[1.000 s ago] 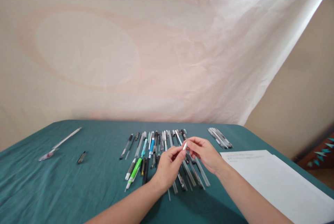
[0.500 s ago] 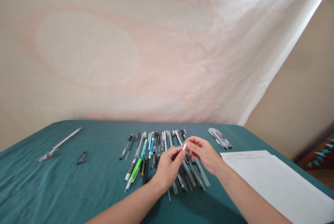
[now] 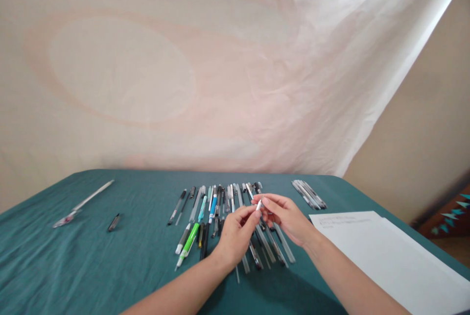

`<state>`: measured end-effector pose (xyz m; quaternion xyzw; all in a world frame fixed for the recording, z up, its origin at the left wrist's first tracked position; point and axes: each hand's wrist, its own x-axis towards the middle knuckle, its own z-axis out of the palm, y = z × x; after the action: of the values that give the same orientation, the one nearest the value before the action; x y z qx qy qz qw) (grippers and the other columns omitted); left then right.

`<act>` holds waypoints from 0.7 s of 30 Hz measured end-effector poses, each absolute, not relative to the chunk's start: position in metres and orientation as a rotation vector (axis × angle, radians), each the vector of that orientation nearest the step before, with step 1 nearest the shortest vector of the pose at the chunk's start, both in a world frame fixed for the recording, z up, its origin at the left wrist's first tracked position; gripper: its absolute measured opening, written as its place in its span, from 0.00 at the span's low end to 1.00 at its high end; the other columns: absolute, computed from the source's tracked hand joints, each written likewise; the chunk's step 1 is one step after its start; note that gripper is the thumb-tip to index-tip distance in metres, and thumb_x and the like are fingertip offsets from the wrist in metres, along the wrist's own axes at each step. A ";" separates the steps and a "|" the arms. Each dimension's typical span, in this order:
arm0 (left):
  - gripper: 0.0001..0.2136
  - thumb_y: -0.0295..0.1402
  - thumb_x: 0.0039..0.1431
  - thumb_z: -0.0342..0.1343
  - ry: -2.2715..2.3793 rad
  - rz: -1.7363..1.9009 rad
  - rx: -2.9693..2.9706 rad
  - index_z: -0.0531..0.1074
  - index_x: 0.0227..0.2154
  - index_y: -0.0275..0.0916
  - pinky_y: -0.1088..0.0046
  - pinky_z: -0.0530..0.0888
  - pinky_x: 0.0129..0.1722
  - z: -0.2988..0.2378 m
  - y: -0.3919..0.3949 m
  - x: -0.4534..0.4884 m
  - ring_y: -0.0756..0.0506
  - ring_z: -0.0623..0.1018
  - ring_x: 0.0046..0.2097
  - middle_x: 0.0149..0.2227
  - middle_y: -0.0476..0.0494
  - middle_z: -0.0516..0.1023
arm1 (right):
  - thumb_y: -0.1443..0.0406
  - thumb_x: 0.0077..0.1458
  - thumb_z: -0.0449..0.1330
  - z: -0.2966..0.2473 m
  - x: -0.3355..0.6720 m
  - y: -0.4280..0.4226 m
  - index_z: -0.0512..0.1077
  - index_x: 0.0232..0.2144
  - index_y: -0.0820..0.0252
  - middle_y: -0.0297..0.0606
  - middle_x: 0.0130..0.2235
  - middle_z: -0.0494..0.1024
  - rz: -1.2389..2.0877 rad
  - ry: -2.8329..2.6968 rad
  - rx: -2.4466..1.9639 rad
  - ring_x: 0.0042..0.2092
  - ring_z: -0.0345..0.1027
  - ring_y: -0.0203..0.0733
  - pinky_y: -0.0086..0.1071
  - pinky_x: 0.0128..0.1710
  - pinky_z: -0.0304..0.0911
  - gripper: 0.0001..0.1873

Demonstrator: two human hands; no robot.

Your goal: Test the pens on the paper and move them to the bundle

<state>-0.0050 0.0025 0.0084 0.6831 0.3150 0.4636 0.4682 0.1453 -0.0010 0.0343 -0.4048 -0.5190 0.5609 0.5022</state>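
Between the thumb and fingers of my left hand (image 3: 237, 234) is a small white pen piece (image 3: 259, 205), held with its narrow end up. Close against it, my right hand (image 3: 286, 217) has its fingers pinched together at the upper end; whatever they grip is hidden. Both hands hover over a spread of pens and pen parts, partly covering it. To their left lie a green pen (image 3: 188, 245), a blue pen (image 3: 213, 208) and a turquoise pen (image 3: 202, 209). Several clear pen barrels (image 3: 284, 244) show below the right hand.
A bundle of clear pens (image 3: 309, 194) lies at the back right. White paper sheets (image 3: 382, 261) with some writing cover the right side. On the left are a dark pen cap (image 3: 113, 222) and a long white stick in clear wrapping (image 3: 91, 195). Green cloth (image 3: 73, 266) covers the table.
My right fingers have shifted slightly around the white piece's upper end. My left hand keeps its grip, and the things on the table lie as before.
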 end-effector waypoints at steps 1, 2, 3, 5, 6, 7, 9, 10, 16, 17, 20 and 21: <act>0.16 0.41 0.58 0.47 0.771 1.137 1.677 0.75 0.39 0.38 0.75 0.65 0.32 0.008 0.003 -0.005 0.48 0.69 0.32 0.30 0.46 0.73 | 0.54 0.47 0.60 0.034 0.145 -0.001 0.74 0.37 0.60 0.35 0.28 0.72 1.357 -1.262 -0.978 0.25 0.61 0.32 0.26 0.21 0.55 0.18; 0.15 0.41 0.58 0.47 0.775 1.139 1.682 0.75 0.39 0.38 0.75 0.65 0.32 0.007 0.004 -0.005 0.49 0.69 0.31 0.29 0.47 0.72 | 0.54 0.48 0.60 0.034 0.145 -0.001 0.74 0.37 0.61 0.36 0.28 0.73 1.349 -1.273 -0.982 0.25 0.61 0.32 0.26 0.21 0.55 0.18; 0.15 0.41 0.58 0.47 0.785 1.144 1.690 0.75 0.38 0.38 0.76 0.65 0.31 0.006 0.004 -0.005 0.49 0.68 0.30 0.28 0.47 0.71 | 0.55 0.48 0.60 0.034 0.145 -0.001 0.74 0.37 0.61 0.36 0.27 0.73 1.332 -1.284 -0.987 0.25 0.61 0.32 0.26 0.21 0.55 0.18; 0.15 0.40 0.58 0.48 0.812 1.156 1.713 0.75 0.38 0.38 0.76 0.64 0.30 0.004 0.005 -0.005 0.49 0.67 0.29 0.27 0.48 0.69 | 0.55 0.48 0.60 0.034 0.146 -0.001 0.75 0.37 0.61 0.35 0.26 0.72 1.290 -1.308 -1.003 0.24 0.59 0.31 0.25 0.20 0.55 0.18; 0.15 0.40 0.58 0.48 0.824 1.160 1.727 0.75 0.38 0.38 0.76 0.64 0.30 0.004 0.005 -0.006 0.50 0.67 0.29 0.26 0.48 0.68 | 0.55 0.48 0.60 0.034 0.146 -0.001 0.75 0.36 0.61 0.35 0.26 0.72 1.271 -1.321 -1.012 0.24 0.58 0.30 0.25 0.20 0.55 0.17; 0.15 0.40 0.58 0.48 0.833 1.160 1.744 0.75 0.38 0.38 0.76 0.63 0.30 0.003 0.005 -0.006 0.50 0.67 0.29 0.26 0.48 0.68 | 0.56 0.48 0.60 0.034 0.146 0.000 0.75 0.36 0.61 0.35 0.26 0.72 1.252 -1.333 -1.022 0.23 0.58 0.30 0.25 0.20 0.54 0.17; 0.14 0.39 0.58 0.48 0.843 1.156 1.775 0.76 0.37 0.39 0.76 0.63 0.30 0.004 0.005 -0.007 0.50 0.67 0.29 0.25 0.48 0.67 | 0.56 0.48 0.60 0.034 0.147 0.000 0.76 0.35 0.61 0.35 0.26 0.73 1.211 -1.359 -1.049 0.23 0.57 0.30 0.25 0.20 0.54 0.17; 0.14 0.39 0.58 0.48 0.844 1.154 1.784 0.76 0.37 0.39 0.76 0.63 0.30 0.005 0.004 -0.007 0.50 0.67 0.29 0.25 0.49 0.67 | 0.55 0.48 0.60 0.034 0.147 0.000 0.76 0.35 0.61 0.35 0.26 0.73 1.191 -1.370 -1.063 0.23 0.57 0.30 0.26 0.20 0.54 0.16; 0.14 0.40 0.57 0.49 0.855 1.154 1.697 0.76 0.37 0.38 0.76 0.63 0.28 0.007 0.004 -0.005 0.50 0.66 0.28 0.24 0.49 0.67 | 0.55 0.50 0.57 0.031 0.146 0.001 0.75 0.36 0.61 0.36 0.26 0.73 1.052 -1.438 -1.123 0.23 0.59 0.32 0.27 0.21 0.56 0.17; 0.15 0.40 0.56 0.50 0.863 1.153 1.657 0.75 0.38 0.37 0.76 0.63 0.28 0.007 0.005 -0.004 0.50 0.66 0.28 0.25 0.49 0.68 | 0.55 0.51 0.56 0.029 0.145 0.001 0.74 0.37 0.61 0.36 0.26 0.73 0.995 -1.461 -1.142 0.23 0.60 0.33 0.27 0.21 0.57 0.17; 0.17 0.42 0.54 0.51 0.909 1.148 1.515 0.74 0.40 0.35 0.76 0.64 0.29 0.005 0.009 -0.003 0.50 0.67 0.28 0.26 0.48 0.71 | 0.58 0.55 0.52 0.027 0.145 -0.001 0.71 0.42 0.59 0.37 0.31 0.74 0.593 -1.620 -1.191 0.27 0.64 0.36 0.28 0.26 0.61 0.15; 0.18 0.43 0.54 0.52 0.928 1.147 1.476 0.74 0.40 0.35 0.77 0.65 0.29 0.004 0.010 -0.003 0.50 0.68 0.28 0.27 0.48 0.72 | 0.61 0.56 0.51 0.027 0.146 -0.002 0.69 0.44 0.58 0.38 0.34 0.74 0.421 -1.710 -1.195 0.31 0.66 0.37 0.29 0.30 0.62 0.15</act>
<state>-0.0030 0.0096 0.0042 0.6114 0.3842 0.4747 0.5032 0.1457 -0.0024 0.0266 -0.4908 -0.7027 0.1728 0.4853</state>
